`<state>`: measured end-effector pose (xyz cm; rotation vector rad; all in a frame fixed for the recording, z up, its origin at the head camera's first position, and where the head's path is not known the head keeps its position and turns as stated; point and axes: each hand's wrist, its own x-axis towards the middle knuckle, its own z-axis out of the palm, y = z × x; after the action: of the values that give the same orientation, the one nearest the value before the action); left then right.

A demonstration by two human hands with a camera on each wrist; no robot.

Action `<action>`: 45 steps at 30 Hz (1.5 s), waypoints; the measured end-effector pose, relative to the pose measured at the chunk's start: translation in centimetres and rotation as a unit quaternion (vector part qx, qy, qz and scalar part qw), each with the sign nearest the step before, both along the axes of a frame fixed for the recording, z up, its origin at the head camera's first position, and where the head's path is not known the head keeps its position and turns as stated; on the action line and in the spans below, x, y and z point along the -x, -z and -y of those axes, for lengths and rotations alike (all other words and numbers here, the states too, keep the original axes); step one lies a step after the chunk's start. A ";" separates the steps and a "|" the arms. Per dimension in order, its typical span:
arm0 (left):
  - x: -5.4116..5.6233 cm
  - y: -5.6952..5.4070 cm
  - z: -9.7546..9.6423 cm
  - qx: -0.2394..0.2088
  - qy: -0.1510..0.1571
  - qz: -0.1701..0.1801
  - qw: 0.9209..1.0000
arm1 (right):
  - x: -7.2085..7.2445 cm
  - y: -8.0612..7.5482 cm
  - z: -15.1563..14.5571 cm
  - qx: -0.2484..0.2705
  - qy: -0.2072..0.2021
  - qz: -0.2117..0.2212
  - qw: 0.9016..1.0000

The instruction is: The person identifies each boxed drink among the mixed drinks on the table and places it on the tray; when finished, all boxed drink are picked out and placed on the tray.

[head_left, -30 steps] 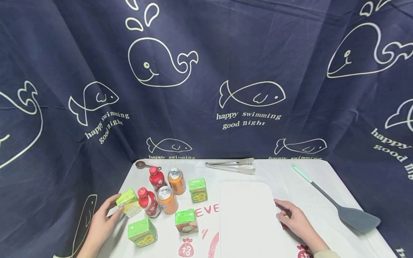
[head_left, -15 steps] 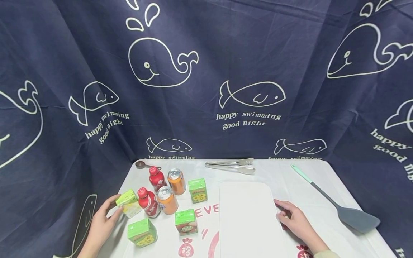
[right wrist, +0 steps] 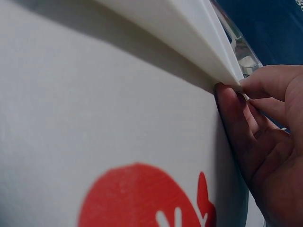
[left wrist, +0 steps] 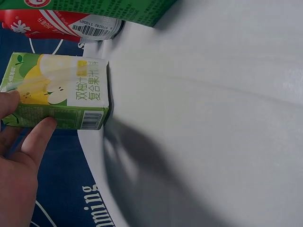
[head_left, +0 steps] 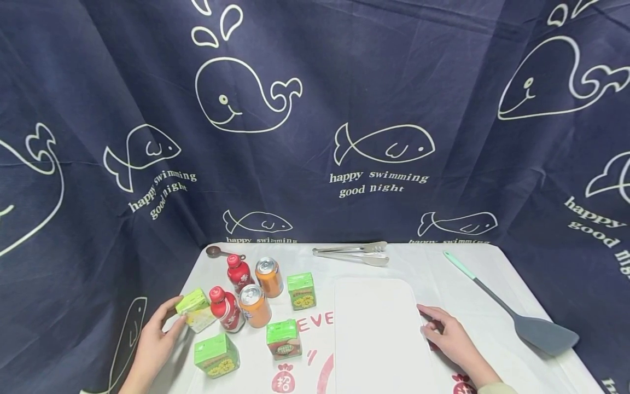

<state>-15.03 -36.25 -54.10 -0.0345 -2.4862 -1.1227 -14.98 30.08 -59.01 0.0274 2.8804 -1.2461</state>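
Note:
My left hand [head_left: 156, 339] grips a light green and yellow juice box [head_left: 197, 313] at the table's left side, thumb on the near side and fingers on the far side. In the left wrist view this juice box [left wrist: 61, 90] shows a fruit picture and a barcode. Right beside it stands a red bottle [head_left: 227, 311]; a green juice carton [head_left: 216, 355] is nearer. My right hand [head_left: 450, 336] pinches the right edge of a white rectangular board [head_left: 376, 334] with rounded corners. In the right wrist view, fingertips meet the corner of the board [right wrist: 189, 42].
Behind stand another red bottle [head_left: 239, 272], two orange cans [head_left: 256, 307] and a green carton [head_left: 301, 293]. Another carton [head_left: 284, 340] is nearer the board. A brown measuring spoon [head_left: 215, 251] and metal tongs [head_left: 351, 253] lie at the back, a grey spatula [head_left: 543, 335] at right.

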 end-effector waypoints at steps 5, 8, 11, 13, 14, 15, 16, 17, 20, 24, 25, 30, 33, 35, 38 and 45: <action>0.0 -0.5 0.0 -0.008 0.003 -0.012 1.000 | 0.0 -0.1 0.1 0.002 0.000 0.005 1.000; 0.0 -0.8 0.2 -0.002 -0.005 -0.014 1.000 | -0.1 -0.2 0.2 0.005 0.000 0.007 1.000; -0.2 -1.3 0.2 0.007 -0.015 -0.015 1.000 | -0.1 -0.3 0.2 0.010 0.000 0.007 1.000; -0.3 -1.8 0.2 0.013 -0.022 -0.011 1.000 | -0.1 -0.2 0.2 0.013 0.000 0.007 1.000; -0.3 -2.1 0.1 0.018 -0.025 -0.007 1.000 | -0.1 -0.2 0.2 0.015 -0.001 0.007 1.000; -0.4 -2.4 0.1 0.022 -0.029 -0.003 0.999 | -0.1 -0.2 0.2 0.016 -0.001 0.008 1.000; -0.4 -2.6 0.1 0.025 -0.032 0.000 0.999 | -0.1 -0.1 0.1 0.016 -0.002 0.008 1.000; -0.4 -2.9 0.1 0.028 -0.034 0.001 0.999 | -0.1 -0.1 0.1 0.016 -0.001 0.009 1.000; -0.5 -3.7 0.0 0.038 -0.039 -0.005 0.998 | -0.1 -0.2 0.1 0.009 -0.001 0.008 1.000; -0.5 -4.7 0.0 0.032 -0.035 -0.028 0.998 | -0.2 -0.2 0.2 0.001 0.001 0.004 1.000; -0.5 -5.0 0.0 0.027 -0.032 -0.031 0.999 | -0.2 -0.2 0.2 0.001 0.001 0.003 1.000; -0.5 -6.2 -0.2 0.018 -0.027 -0.037 0.999 | -0.1 -0.1 0.2 0.009 0.001 0.003 1.000; -0.5 -7.0 -0.4 0.017 -0.027 -0.041 0.999 | -0.1 -0.1 0.2 0.011 0.001 0.005 1.000; -0.4 -7.5 -0.5 0.015 -0.023 -0.045 0.999 | -0.1 -0.2 0.2 0.012 0.000 0.005 1.000; -0.2 -8.4 -0.8 0.011 -0.014 -0.056 0.998 | -0.1 -0.2 0.2 0.014 0.000 0.006 1.000; 0.4 -10.0 -1.3 0.026 -0.007 -0.062 0.998 | -0.2 -0.1 0.1 0.028 0.002 0.008 1.000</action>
<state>-15.45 -34.93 -44.07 -0.0991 -2.4018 -1.0188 -14.79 29.96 -58.96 0.0435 2.8321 -1.3187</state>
